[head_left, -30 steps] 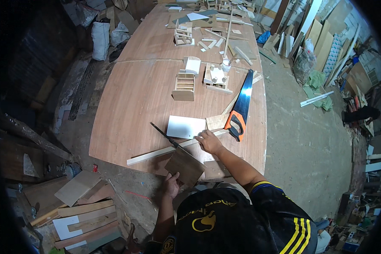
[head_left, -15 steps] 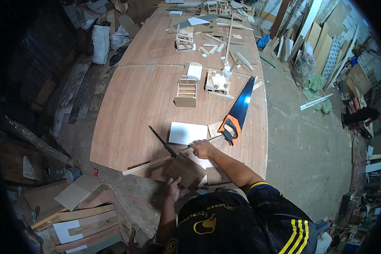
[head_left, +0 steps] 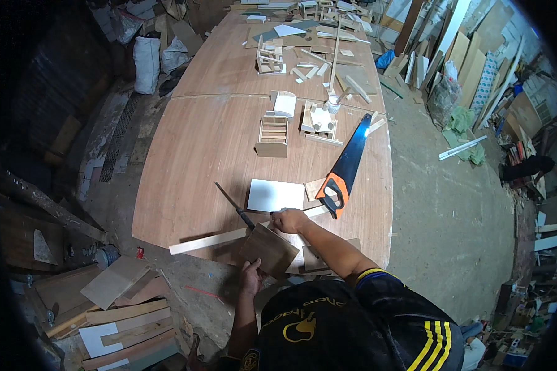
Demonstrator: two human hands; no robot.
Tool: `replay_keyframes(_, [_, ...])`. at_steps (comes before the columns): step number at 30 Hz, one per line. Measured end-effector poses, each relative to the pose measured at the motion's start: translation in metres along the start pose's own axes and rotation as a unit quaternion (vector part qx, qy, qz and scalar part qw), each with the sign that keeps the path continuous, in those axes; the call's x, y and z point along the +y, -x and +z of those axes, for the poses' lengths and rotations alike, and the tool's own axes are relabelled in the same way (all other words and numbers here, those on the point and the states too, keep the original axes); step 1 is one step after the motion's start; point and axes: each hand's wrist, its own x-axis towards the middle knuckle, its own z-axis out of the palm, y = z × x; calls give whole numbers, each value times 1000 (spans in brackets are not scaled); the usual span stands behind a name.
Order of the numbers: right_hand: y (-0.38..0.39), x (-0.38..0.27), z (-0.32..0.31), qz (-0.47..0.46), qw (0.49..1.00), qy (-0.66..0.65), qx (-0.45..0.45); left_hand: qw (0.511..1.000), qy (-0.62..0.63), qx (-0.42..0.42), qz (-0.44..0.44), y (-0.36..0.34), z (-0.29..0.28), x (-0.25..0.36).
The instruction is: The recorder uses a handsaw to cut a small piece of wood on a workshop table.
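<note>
My left hand [head_left: 251, 276] grips the lower edge of a dark brown square board [head_left: 267, 250] held over the table's near edge. My right hand [head_left: 288, 221], fingers curled, is on a pale wooden strip [head_left: 207, 241] lying diagonally behind the board. A slim dark tool [head_left: 236, 204], like a file, has its black handle at the board's top corner, tip to the upper left. A white rectangular panel [head_left: 275, 193] lies just beyond my right hand. An orange-handled hand saw [head_left: 349, 167] rests to the right on light wood pieces [head_left: 314, 188].
The wooden table [head_left: 173, 173] carries small wooden furniture models [head_left: 271, 136], scraps [head_left: 315, 71] and a white pot [head_left: 333, 103] farther back. Board offcuts [head_left: 124, 334] lie on the floor at lower left. A person in dark clothing [head_left: 526, 168] is at the far right among leaning boards.
My right hand has moved left and toward me, and the pale strip has slid leftward with it. The saw sits slightly lower and farther left. My left hand still holds the board.
</note>
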Motion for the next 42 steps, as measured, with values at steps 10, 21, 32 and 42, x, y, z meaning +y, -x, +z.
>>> replay_keyframes(10, [-18, 1, -11, 81, 995, -46, -20, 999, 5, 22, 31, -7, -23, 6])
replay_keyframes(21, [-24, -29, -43, 20, 971, -200, 128, 999, 3, 49, 24, -5, -37, 9])
replay_keyframes(32, [39, -45, -143, -44, 805, -590, 33, 998, 33, 51, -5, -34, -51, -18])
replay_keyframes(42, [224, -1, -116, 169, 892, -398, 133, 994, 44, -39, 88, -29, 50, 15])
